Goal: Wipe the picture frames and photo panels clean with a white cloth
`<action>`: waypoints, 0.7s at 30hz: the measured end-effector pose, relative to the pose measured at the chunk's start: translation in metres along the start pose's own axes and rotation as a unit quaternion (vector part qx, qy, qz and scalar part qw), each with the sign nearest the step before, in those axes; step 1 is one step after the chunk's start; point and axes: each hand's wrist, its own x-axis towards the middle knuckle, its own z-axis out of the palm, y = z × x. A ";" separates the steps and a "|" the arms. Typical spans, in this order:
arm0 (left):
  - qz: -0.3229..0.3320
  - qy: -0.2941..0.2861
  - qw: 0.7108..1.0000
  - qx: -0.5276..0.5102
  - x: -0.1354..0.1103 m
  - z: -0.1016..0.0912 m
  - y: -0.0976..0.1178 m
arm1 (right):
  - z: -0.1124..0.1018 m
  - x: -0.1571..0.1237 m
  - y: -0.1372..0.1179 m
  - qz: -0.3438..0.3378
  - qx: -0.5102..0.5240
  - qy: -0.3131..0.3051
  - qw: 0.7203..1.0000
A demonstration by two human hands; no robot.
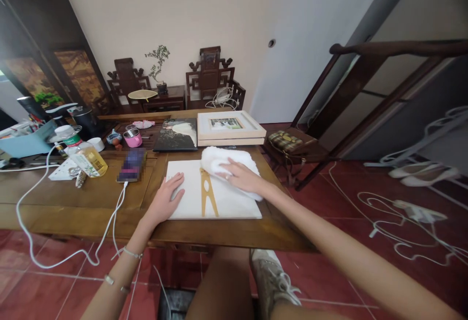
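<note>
Head: left hand (168, 199) lies palm-down.

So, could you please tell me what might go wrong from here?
The cloth under the right hand might snag the gold stand beside it. The white panel, near the table edge, could shift if the left hand lifts. If knocked, the bottle might wet the power strip beside it.
</note>
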 end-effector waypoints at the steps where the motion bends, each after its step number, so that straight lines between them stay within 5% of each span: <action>1: -0.001 0.000 1.000 -0.002 0.000 0.000 0.000 | 0.004 0.012 -0.001 0.009 -0.007 0.023 1.000; 6: -0.005 0.002 1.000 -0.006 0.001 0.000 0.001 | 0.022 0.011 -0.023 -0.035 -0.031 0.055 0.997; 15: -0.003 0.004 1.000 0.010 0.000 0.001 0.003 | 0.016 -0.108 -0.070 -0.200 -0.021 -0.067 0.977; 18: 0.000 0.002 1.000 0.012 0.000 0.001 0.003 | 0.012 -0.102 -0.067 -0.209 -0.028 -0.079 0.974; 21: -0.002 0.000 1.000 0.011 0.000 0.001 0.003 | 0.008 -0.063 -0.053 -0.185 -0.034 -0.061 0.980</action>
